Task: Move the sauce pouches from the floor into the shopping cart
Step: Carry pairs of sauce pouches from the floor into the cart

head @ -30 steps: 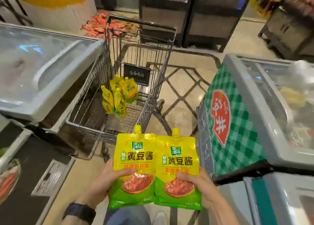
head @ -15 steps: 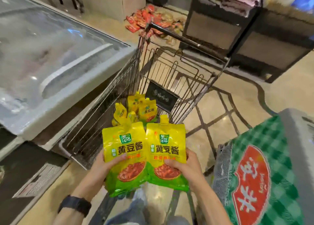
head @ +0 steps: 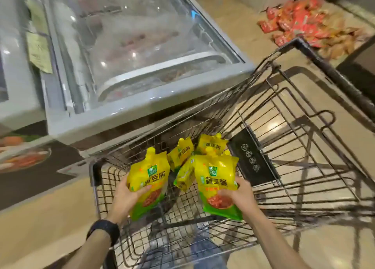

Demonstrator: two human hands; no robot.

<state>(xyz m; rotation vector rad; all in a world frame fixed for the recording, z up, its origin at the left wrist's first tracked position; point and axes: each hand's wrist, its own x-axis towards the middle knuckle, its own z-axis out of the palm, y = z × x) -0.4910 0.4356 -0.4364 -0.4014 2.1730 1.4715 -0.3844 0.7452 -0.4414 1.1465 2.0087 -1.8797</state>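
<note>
Nearest the camera, the left hand (head: 125, 195), with a dark watch (head: 104, 229) on its wrist, grips one yellow sauce pouch (head: 149, 179) by its lower half, thumb across the front. The right hand (head: 237, 195) grips a second pouch (head: 217, 179) the same way. Both pouches are held spout-up over the near end of the shopping cart (head: 93, 173), just inside its near edge, probably so they can be lowered onto the wire floor, not dropped.

Beyond them, a few more yellow pouches (head: 182, 153) lie heaped toward the far end of the basket, against the black sign (head: 251, 161) on the folding flap. Whether the held pouches touch that heap is hard to tell, since they overlap in this view.

Half a second ago the two pouches sat edge to edge, short of the cart's near edge. Now they are apart and over the basket. The view has also swung left. The green checked cabinet is gone, and the glass-topped freezer (head: 142, 65) beside the cart's left side fills the upper frame. Red packets (head: 294, 23) lie on the floor beyond the cart's far corner.
</note>
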